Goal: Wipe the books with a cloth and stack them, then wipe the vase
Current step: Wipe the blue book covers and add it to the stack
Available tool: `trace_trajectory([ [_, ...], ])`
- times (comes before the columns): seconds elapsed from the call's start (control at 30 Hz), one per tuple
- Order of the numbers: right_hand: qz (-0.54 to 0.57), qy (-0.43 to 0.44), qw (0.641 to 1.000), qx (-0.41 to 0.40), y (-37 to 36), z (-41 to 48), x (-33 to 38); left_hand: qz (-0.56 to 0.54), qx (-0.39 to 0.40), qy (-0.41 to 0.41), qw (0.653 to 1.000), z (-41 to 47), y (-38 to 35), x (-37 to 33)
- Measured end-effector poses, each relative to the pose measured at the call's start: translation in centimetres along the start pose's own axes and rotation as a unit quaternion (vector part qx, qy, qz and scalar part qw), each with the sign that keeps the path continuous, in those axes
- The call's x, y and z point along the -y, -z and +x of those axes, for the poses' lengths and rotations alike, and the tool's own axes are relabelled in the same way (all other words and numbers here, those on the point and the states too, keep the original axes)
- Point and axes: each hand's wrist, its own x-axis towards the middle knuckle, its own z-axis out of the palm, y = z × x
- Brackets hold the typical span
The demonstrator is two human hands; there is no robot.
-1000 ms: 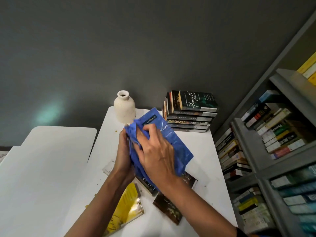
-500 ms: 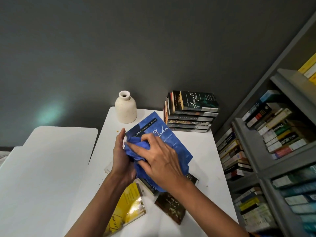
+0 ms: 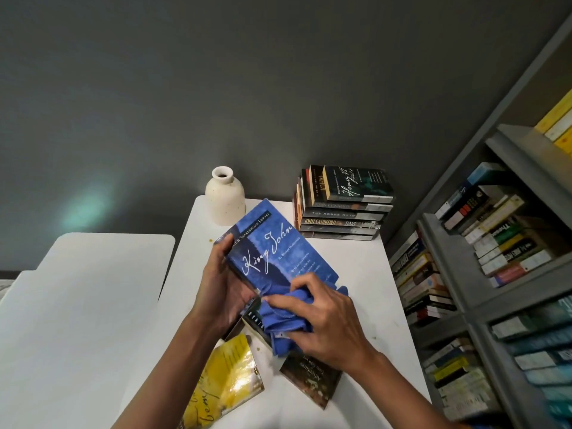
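One blue paperback book [image 3: 278, 252], above the white table [image 3: 356, 274], is grasped by the left hand [image 3: 223, 286]; the right hand [image 3: 325, 323] clutches one crumpled blue cloth [image 3: 284, 311] against it. Beneath lie three loose paperbacks [image 3: 223, 382]; behind, one cream ceramic vase [image 3: 225, 201], one book stack [image 3: 343, 209]

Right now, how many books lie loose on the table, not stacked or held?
3: yellow book nearest, Tom Sawyer book beside it, dark book partly under the cloth. More may be hidden.
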Motion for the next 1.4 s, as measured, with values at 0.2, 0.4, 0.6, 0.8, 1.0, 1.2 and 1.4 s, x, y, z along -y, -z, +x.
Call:
trace_trajectory([
  [0.2, -0.048, -0.207, 0.965, -0.153, 0.1, 3.7, -1.5, -0.017, -0.01, -0.01, 1.0, -0.2, -1.5, 0.9],
  [0.4, -0.051, -0.183, 0.978, -0.089, -0.8, 1.3, -0.2, -0.012, -0.07, -0.043, 0.996, 0.8, -1.3, -0.4],
  [0.6, -0.098, -0.151, 0.984, -0.015, -0.8, 1.2, -0.2, 0.027, -0.1, -0.02, 0.994, 0.9, -1.3, 0.0],
  [0.8, 0.144, -0.211, 0.967, 0.007, 3.0, 3.4, -4.0, 0.222, -0.095, -0.007, 0.97, 0.4, -0.7, -1.7],
  [1.0, 0.417, -0.279, 0.862, 0.07, 6.3, 4.4, -6.7, 0.507, -0.159, -0.181, 0.827, 0.8, 1.6, -3.4],
  [1.2, 0.511, -0.331, 0.789, 0.083, 5.5, 4.1, -8.0, 0.516, -0.024, -0.085, 0.852, 0.6, 0.4, -3.0],
  [1.4, 0.534, -0.365, 0.761, 0.04, 4.1, 4.0, -7.6, 0.458, -0.029, -0.11, 0.882, 1.1, 0.9, -2.2],
])
